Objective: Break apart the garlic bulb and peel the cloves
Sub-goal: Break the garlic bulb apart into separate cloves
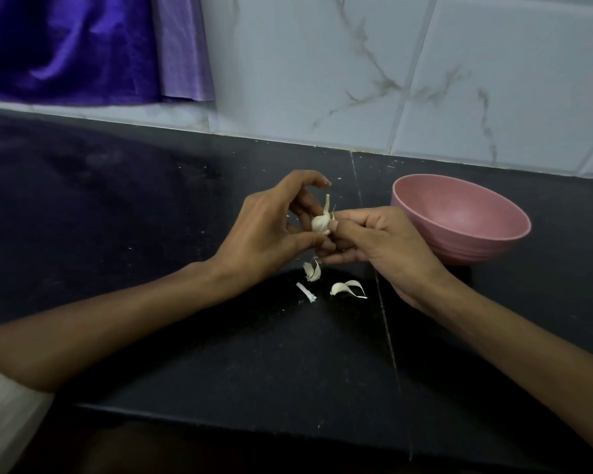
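Garlic bulb [320, 223] between both hands [322, 234]

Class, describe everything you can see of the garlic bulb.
The garlic bulb is small, whitish and papery, with a pale dry stem pointing up. It is held above the dark counter, between both hands: the left hand grips it and the right hand pinches its side.
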{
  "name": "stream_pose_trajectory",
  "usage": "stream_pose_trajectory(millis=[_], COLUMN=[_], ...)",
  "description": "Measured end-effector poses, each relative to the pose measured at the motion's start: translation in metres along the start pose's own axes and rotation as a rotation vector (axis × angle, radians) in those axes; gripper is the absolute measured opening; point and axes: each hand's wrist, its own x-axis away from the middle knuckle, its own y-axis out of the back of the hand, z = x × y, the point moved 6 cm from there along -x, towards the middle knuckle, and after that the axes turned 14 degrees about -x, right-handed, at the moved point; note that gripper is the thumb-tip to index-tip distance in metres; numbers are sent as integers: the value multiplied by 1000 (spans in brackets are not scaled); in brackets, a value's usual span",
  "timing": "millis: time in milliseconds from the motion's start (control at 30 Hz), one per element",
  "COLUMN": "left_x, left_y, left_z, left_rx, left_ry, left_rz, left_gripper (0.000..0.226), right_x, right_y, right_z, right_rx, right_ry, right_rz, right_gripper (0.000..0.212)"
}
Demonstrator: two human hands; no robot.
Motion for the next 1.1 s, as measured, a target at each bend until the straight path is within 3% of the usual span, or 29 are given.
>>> stream_pose_trajectory(millis=[433, 733, 1100], left_x=[-2, -6, -8], left_y=[-3, -4, 1], left_z=[12, 22, 32], left_rx=[90, 221, 253], left_ry=[98, 170, 234], left_rz=[1, -18, -61], left_gripper=[64, 56, 50], right_x=[-3, -3, -3], right_y=[8, 10, 9], right_z=[6, 11, 15], right_rx=[50, 358, 533], right_ry=[36, 145, 213], right_rz=[-42, -51, -49], right_gripper=[19, 21, 21])
